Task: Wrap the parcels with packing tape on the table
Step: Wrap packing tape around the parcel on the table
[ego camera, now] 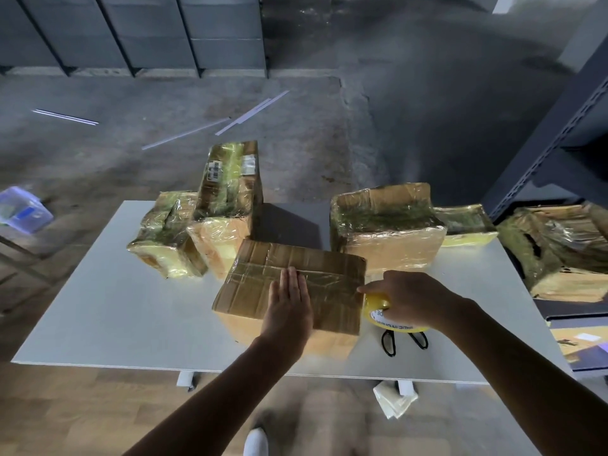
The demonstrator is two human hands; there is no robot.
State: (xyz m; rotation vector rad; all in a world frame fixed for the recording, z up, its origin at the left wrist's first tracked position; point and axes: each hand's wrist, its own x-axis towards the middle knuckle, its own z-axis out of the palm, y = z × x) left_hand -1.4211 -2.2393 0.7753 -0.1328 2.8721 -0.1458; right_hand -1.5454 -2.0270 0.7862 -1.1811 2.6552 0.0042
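Note:
A brown cardboard parcel (pixel 263 274) with clear tape across its top lies at the front middle of the white table (pixel 108 311). My left hand (pixel 289 306) lies flat on the parcel's top, fingers straight. My right hand (pixel 411 297) grips a yellow roll of packing tape (pixel 381 311) at the parcel's right edge, one finger touching that edge. Black scissors (pixel 390 345) lie on the table just under the roll.
Several tape-wrapped parcels stand behind: two at the back left (pixel 171 235), (pixel 227 199), one at the back right (pixel 385 225) with a flat one (pixel 467 225) beside it. A torn box (pixel 559 248) sits on a dark metal shelf at the right. Concrete floor lies beyond.

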